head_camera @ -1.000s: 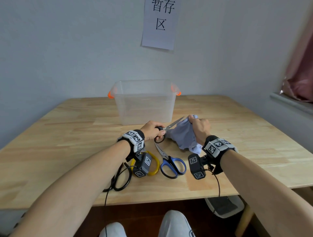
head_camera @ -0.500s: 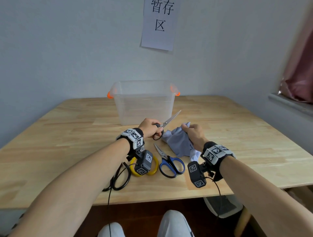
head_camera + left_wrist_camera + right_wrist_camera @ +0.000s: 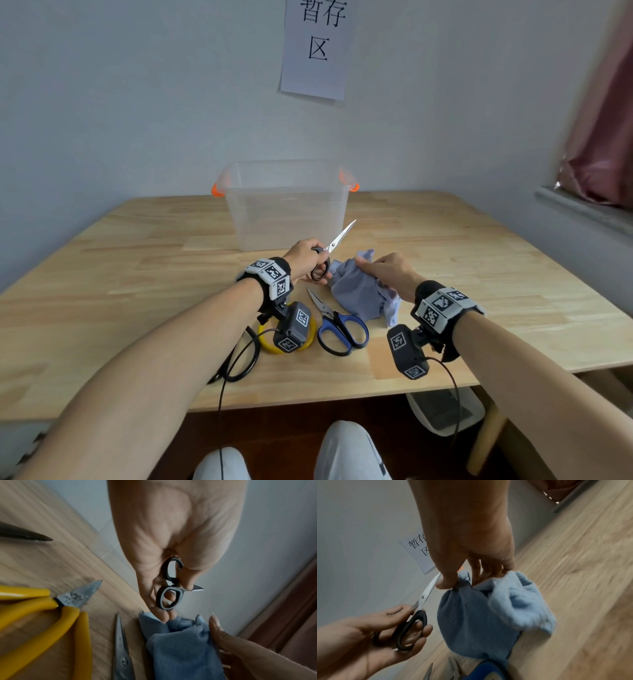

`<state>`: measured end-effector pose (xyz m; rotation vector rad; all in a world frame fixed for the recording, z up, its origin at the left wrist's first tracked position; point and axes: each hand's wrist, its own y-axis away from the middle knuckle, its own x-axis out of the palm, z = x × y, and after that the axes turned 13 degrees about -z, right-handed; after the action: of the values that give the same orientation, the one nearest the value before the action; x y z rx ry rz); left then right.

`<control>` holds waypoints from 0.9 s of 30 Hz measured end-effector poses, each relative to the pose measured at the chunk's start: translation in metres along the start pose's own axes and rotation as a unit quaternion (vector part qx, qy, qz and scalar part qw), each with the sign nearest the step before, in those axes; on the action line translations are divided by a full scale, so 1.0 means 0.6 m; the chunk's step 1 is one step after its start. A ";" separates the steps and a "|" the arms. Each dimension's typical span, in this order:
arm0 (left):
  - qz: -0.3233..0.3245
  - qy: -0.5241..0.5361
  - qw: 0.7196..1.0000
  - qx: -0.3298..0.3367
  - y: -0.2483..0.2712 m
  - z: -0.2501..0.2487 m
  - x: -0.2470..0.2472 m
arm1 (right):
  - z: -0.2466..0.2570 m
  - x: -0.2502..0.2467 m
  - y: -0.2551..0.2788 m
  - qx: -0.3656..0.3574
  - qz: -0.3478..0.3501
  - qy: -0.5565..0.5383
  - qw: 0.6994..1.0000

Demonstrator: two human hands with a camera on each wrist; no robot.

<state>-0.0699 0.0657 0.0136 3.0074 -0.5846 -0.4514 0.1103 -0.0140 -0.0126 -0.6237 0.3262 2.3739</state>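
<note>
My left hand grips black-handled scissors by the loops, blades together and pointing up towards the clear bin. The wrist views show the same black-handled scissors with fingers through the loops. My right hand pinches a crumpled blue cloth at its top edge; the blue cloth hangs from thumb and fingers down onto the table, just right of the scissors. The blades are apart from the cloth.
A clear plastic bin with orange handles stands behind the hands. Blue-handled scissors, yellow-handled shears and black-handled scissors lie near the wooden table's front edge. A paper sign hangs on the wall.
The scissors have come off the cloth and their blades now tilt up towards the bin. My right hand has lowered and drawn back with the cloth.
</note>
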 end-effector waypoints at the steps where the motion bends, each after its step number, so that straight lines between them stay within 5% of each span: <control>1: 0.000 0.005 1.000 0.000 0.000 -0.001 0.003 | 0.000 -0.001 0.000 0.004 0.001 0.007 1.000; 6: 0.007 0.058 0.998 -0.020 0.010 -0.011 0.014 | -0.002 -0.008 0.008 -0.013 -0.009 -0.030 0.999; 20: -0.007 0.115 0.991 -0.069 0.014 -0.015 0.013 | 0.013 -0.007 0.011 -0.045 -0.203 -0.027 0.978; 27: -0.013 0.144 0.988 -0.061 0.011 -0.009 0.024 | 0.020 0.007 0.011 0.013 -0.143 -0.143 0.979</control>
<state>-0.0582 0.0540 0.0153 2.8887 -0.4753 -0.0454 0.0990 -0.0124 -0.0038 -0.2869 0.1290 2.1391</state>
